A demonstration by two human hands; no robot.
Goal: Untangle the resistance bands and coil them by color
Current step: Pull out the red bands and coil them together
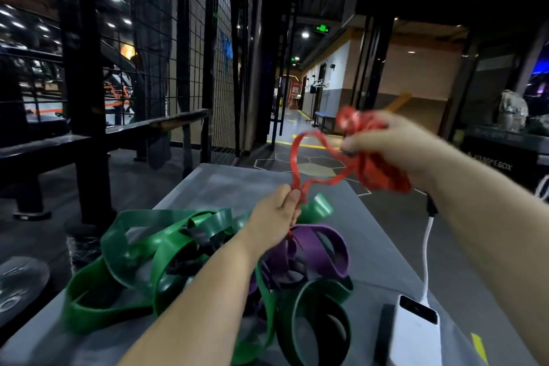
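Head view: thin red rubber band (383, 171), above the heap of green and purple bands (166, 246); right hand (395, 140) grips its bunch, left hand (273, 212) fingers (292, 197) pinch one strand (seems light, floppy; take it beside the knot).

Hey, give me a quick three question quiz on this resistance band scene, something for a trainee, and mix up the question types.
1. True or false: the red band lies flat on the table.
2. Which of the hands grips the bunched part of the red band? A) left B) right C) neither
3. Fill in: tangled with the green bands on the table is a ___ band.

Key:
1. False; both hands hold it up off the table.
2. B; the right hand grips the bunch, the left hand pinches a strand.
3. Purple; see the purple band.
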